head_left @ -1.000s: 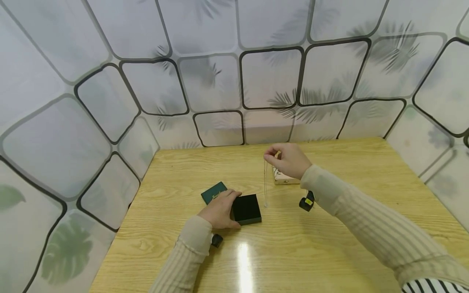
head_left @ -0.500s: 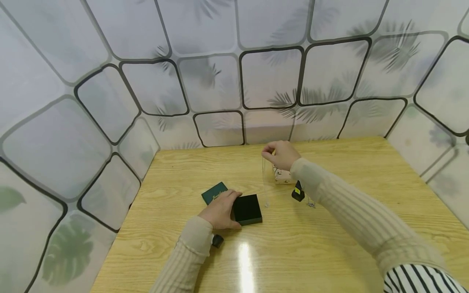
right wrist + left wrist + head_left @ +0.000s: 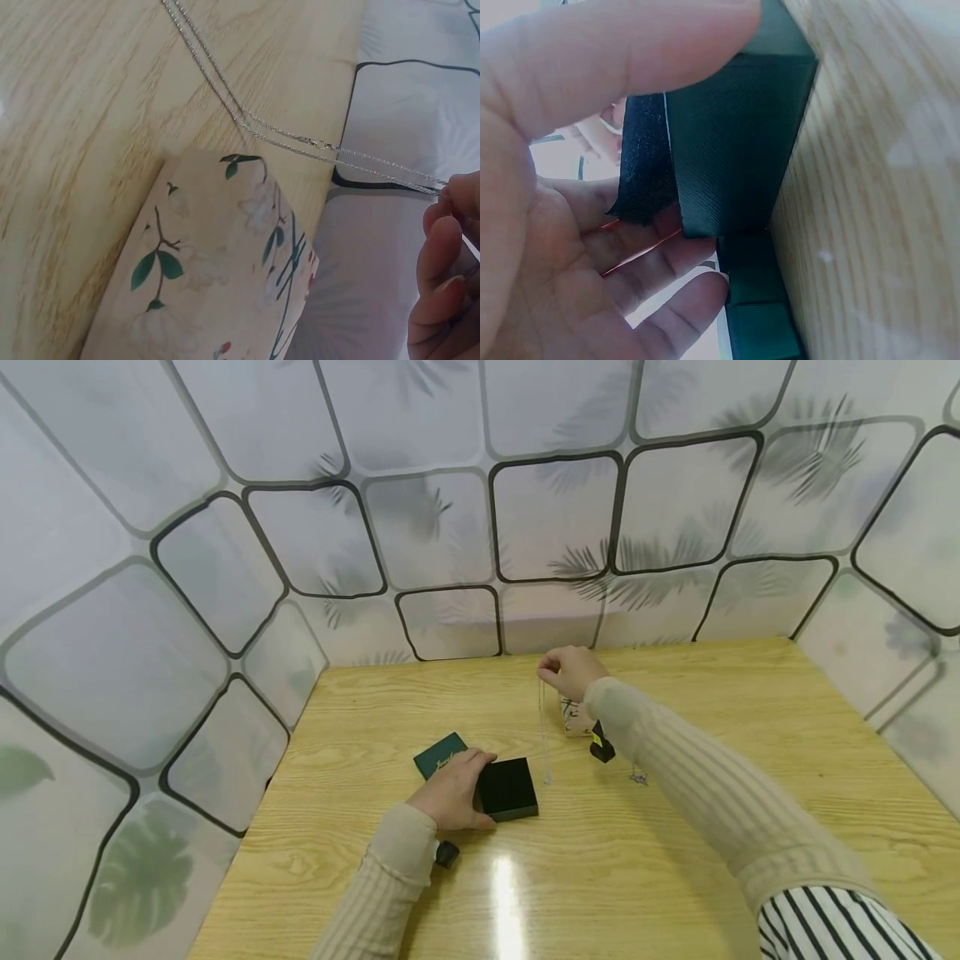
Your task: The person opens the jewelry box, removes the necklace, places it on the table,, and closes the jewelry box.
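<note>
My right hand (image 3: 573,672) pinches a fine silver necklace (image 3: 315,150) between thumb and finger. Its doubled chain hangs down, with a small pendant (image 3: 547,778) at the low end beside the box. In the right wrist view the clasp shows partway along the chain. My left hand (image 3: 450,789) holds a dark green jewelry box (image 3: 735,150) from its left side, thumb at the near wall and fingers at the far side. The box's black lining (image 3: 506,785) faces up. A green lid (image 3: 435,755) with gold lettering lies behind the left hand, partly covered by its fingers.
A flower-printed box (image 3: 195,255) stands beneath and behind my right wrist. A small piece of silver jewelry (image 3: 639,778) lies right of the necklace, near the right sleeve. The wooden table (image 3: 375,710) ends at a patterned curtain (image 3: 450,535) behind.
My right hand has moved slightly back and left, its wrist and forearm shifting left. The silver jewelry on the table has come into view. The left hand keeps its place on the jewelry box.
</note>
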A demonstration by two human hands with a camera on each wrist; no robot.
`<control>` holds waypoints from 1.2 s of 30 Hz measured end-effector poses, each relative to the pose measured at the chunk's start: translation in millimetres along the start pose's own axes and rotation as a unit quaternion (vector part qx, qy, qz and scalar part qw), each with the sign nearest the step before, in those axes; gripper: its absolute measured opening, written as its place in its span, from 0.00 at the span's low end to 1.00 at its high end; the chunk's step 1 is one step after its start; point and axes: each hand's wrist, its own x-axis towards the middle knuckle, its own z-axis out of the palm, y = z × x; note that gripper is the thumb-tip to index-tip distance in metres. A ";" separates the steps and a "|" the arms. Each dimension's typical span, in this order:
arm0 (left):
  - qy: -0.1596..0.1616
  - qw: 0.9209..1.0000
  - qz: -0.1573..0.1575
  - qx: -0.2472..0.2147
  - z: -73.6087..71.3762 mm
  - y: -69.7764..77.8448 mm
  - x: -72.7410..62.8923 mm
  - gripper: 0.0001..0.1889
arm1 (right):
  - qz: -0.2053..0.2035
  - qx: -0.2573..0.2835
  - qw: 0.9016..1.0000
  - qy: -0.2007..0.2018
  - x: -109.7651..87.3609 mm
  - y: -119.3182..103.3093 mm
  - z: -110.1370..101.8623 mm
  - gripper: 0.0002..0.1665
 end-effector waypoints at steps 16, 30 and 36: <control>-0.007 1.000 -0.006 0.000 1.2 -2.6 -0.2 0.52 | 0.032 -0.012 0.999 -0.007 14.2 11.6 9.9 0.12; 0.001 1.000 0.000 0.006 1.9 -2.3 1.3 0.52 | 0.073 -0.042 0.996 -0.025 28.6 17.8 20.3 0.12; 0.002 1.000 0.001 0.005 1.3 -1.7 1.2 0.52 | 0.106 -0.046 0.992 -0.043 32.9 14.9 24.4 0.11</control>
